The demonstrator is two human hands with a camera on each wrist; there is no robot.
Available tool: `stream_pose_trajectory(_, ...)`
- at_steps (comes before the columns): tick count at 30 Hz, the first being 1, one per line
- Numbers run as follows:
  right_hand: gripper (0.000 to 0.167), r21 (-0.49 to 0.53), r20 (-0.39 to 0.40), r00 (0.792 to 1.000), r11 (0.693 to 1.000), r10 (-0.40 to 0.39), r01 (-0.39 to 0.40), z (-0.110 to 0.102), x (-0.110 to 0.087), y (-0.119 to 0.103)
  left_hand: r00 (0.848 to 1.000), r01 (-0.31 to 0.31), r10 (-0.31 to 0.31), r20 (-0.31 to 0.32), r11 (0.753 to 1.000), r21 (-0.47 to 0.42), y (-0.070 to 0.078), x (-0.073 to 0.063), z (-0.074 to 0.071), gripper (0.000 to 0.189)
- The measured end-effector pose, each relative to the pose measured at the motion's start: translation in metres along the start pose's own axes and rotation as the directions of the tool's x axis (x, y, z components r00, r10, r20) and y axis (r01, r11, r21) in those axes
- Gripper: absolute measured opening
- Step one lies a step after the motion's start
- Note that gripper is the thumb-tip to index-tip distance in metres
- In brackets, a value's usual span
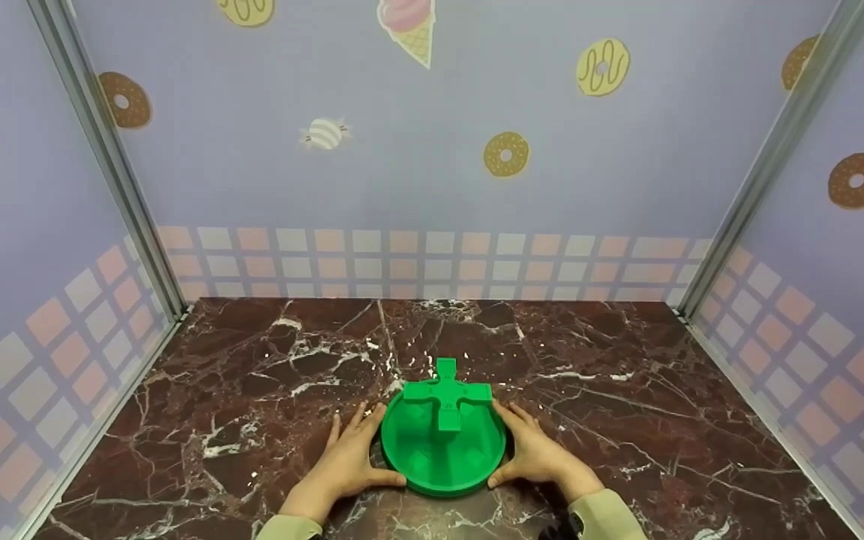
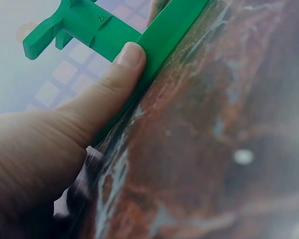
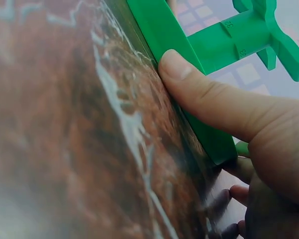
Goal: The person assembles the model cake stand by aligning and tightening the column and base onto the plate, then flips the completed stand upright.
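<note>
A round green plastic dish (image 1: 439, 480) with a low rim sits on the dark marble-patterned surface. From it rises a post (image 3: 229, 37) with raised numbers, topped by a four-armed cross (image 1: 447, 391). My left hand (image 1: 351, 459) grips the dish's left side, its thumb against the near rim and its fingers spread along the far left. On the opposite side my right hand (image 1: 541, 454) holds the rim the same way, its thumb (image 3: 177, 69) pressed to the outer wall. The rim partly hides the fingertips in both wrist views.
The brown marble tabletop (image 1: 252, 375) spreads around the dish. Lilac walls (image 1: 417, 187) with sweets and a checked band enclose it at the back and both sides. Metal posts (image 1: 117, 172) stand at the back corners.
</note>
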State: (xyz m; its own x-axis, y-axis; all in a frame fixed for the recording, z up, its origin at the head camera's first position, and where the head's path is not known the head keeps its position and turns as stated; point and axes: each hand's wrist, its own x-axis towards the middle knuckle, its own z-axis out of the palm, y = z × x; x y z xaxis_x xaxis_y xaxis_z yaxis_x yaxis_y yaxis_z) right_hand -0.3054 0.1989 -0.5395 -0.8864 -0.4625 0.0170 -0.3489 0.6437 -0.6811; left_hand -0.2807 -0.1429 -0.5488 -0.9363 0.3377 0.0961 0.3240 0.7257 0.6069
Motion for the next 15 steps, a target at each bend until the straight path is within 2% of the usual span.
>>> stream_pose_trajectory(11, 0.131, -0.012, -0.017, 1.000, 1.000, 0.018, -0.018, 0.0017, 0.0007, 0.0003, 0.999, 0.033, -0.033, 0.010, 0.998, -0.058, 0.0007, 0.0017, 0.0003, 0.127)
stream_pose_trajectory(15, 0.131, 0.008, -0.010, 0.999, 0.999, 0.034, -0.034, 0.0004, 0.0010, 0.0004, 1.000, 0.011, -0.011, -0.008, 0.999, -0.053, 0.0022, 0.0013, -0.0008, 0.126)
